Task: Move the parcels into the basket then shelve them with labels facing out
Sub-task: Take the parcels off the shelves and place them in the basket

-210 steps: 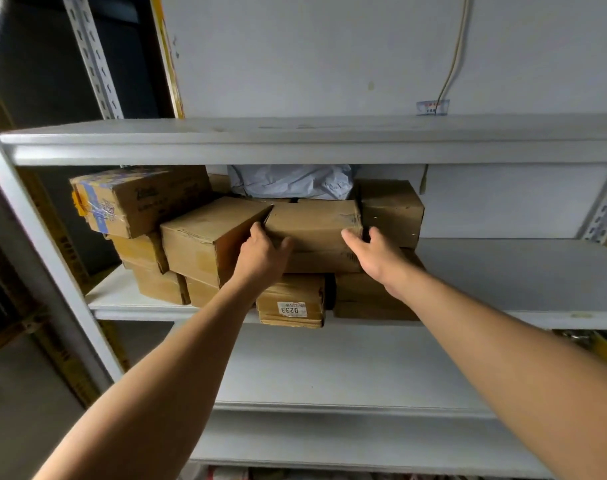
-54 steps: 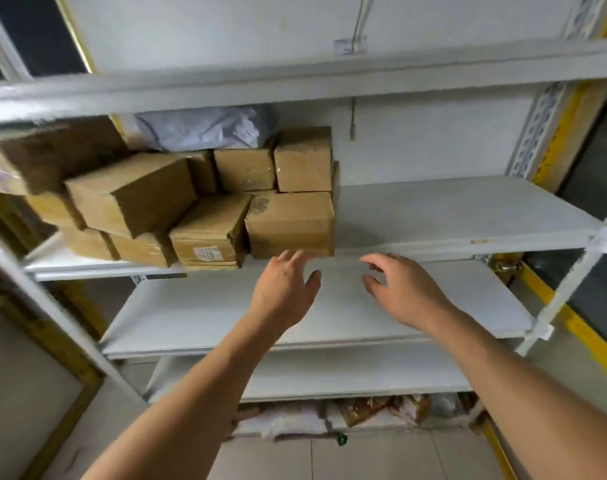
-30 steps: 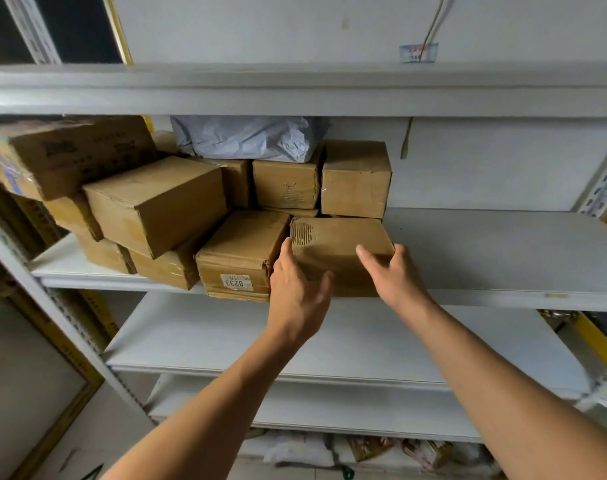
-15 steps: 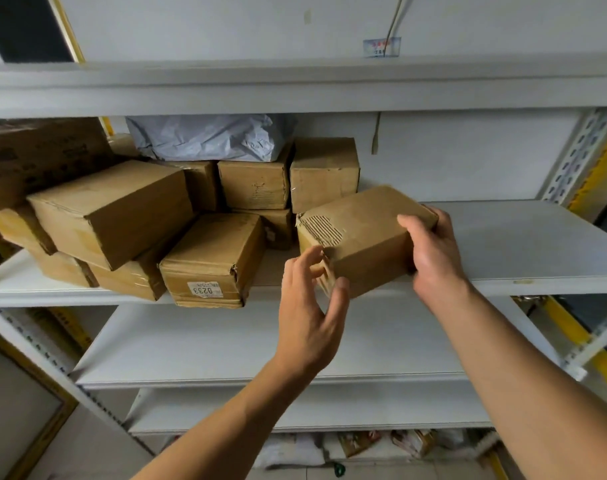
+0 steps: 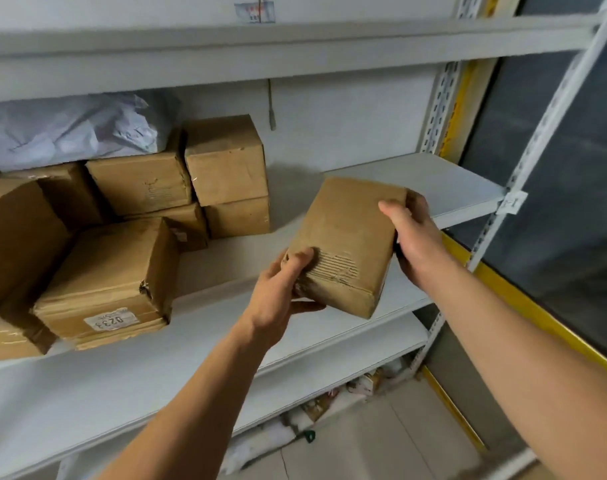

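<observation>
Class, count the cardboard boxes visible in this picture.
9. One held box between left hand and right hand; eight stacked left on the shelf: three in front, including the 0233-labelled box, five behind, near the grey bag. More may be hidden.

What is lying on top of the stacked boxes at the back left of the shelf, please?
A crumpled grey plastic mailing bag lies across the top of the back boxes, just under the upper shelf. Its label, and whatever sits behind it, cannot be seen.
</observation>
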